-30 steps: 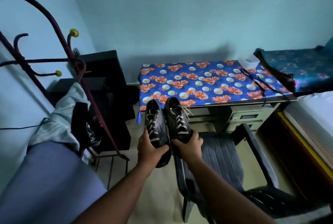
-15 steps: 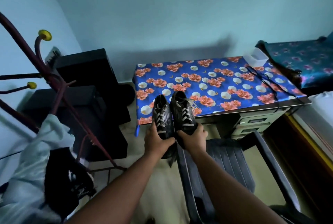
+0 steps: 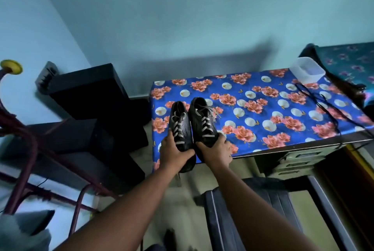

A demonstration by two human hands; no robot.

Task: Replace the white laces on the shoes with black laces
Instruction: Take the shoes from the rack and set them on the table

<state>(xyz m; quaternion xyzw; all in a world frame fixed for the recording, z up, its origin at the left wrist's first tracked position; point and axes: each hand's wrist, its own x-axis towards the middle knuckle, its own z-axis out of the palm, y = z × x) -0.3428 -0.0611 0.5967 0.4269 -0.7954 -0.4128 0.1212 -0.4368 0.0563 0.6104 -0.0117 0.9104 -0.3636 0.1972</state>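
Under both hands (image 3: pixel 194 152), shoe heels (image 3: pixel 189 164) hidden.

Both bare forearms reach forward and slightly inward, wrists close together. The left hand (image 3: pixel 175 152) grips the heel end of the left shoe (image 3: pixel 180 129), thumb across its top and fingers wrapped beneath. The right hand (image 3: pixel 217 150) grips the right shoe (image 3: pixel 202 122) likewise, fingers curled round its outer side. The hands sit side by side.

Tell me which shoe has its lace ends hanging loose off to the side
The shoe in the right hand, namely the right shoe: its white lace ends trail off sideways near the toe. The left shoe keeps its laces on top.
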